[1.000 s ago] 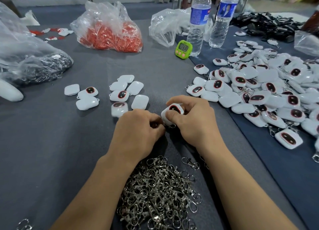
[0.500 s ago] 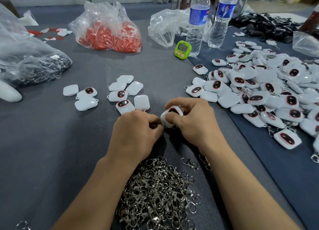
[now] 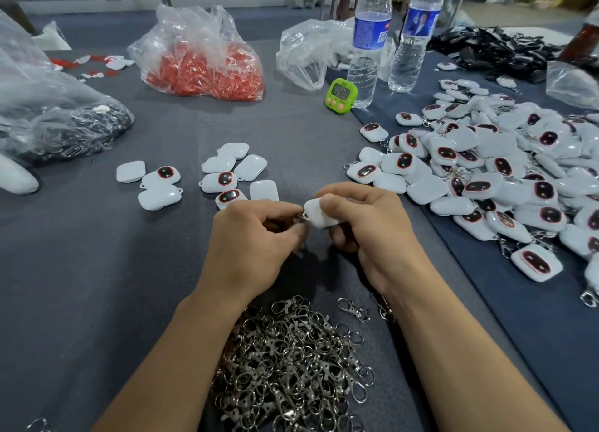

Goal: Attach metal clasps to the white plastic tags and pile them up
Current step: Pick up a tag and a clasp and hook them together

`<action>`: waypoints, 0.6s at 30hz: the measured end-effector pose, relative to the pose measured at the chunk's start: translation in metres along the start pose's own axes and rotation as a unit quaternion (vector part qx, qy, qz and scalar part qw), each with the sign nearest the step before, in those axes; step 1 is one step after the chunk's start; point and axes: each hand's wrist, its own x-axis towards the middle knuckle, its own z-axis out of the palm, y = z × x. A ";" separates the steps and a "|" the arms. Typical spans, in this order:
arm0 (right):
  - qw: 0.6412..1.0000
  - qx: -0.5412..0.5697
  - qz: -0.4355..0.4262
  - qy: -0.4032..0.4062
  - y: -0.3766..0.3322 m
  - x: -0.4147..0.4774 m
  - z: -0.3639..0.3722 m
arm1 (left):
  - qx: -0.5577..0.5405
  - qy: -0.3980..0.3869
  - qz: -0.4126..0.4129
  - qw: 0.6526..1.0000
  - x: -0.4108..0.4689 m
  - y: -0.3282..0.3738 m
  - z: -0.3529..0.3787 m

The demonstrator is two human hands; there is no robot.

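Head view showed both hands meeting over the grey table (image 3: 97, 285). The right hand (image 3: 363, 234) gripped a white tag (image 3: 319, 214), plain side up, with the thumb curled over it. The left hand (image 3: 252, 240) had its fingers curled at the tag's corner, pinching a metal clasp (image 3: 299, 217) that was mostly hidden. Loose clasps (image 3: 291, 367) lay heaped between the forearms, and clasped tags (image 3: 502, 178) were piled to the right.

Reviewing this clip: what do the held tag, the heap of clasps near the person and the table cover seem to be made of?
The tag, gripped by the right hand: smooth white moulded shell with soft sheen, likely plastic. The clasps: silvery, bright glints on thin loops, apparently polished or plated metal. The table cover: grey, matte, no reflections, probably fabric or felt; weave too fine to tell.
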 end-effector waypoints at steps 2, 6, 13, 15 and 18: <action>0.998 0.053 0.026 -0.020 -0.003 -0.002 0.000 | -0.054 -0.015 -0.008 0.998 0.002 -0.001 0.000; 0.994 0.099 0.043 -0.027 -0.005 -0.002 0.002 | -0.134 -0.044 -0.030 0.989 0.007 -0.002 -0.001; 0.996 0.085 0.038 -0.008 -0.002 -0.004 0.008 | 0.124 0.010 0.084 0.989 -0.002 0.002 -0.004; 0.997 0.076 0.029 -0.008 -0.001 -0.004 0.010 | 0.194 0.030 0.111 0.974 -0.003 0.004 -0.001; 0.995 0.088 0.043 -0.019 -0.002 -0.003 0.009 | 0.153 0.046 0.072 0.985 -0.004 0.006 0.001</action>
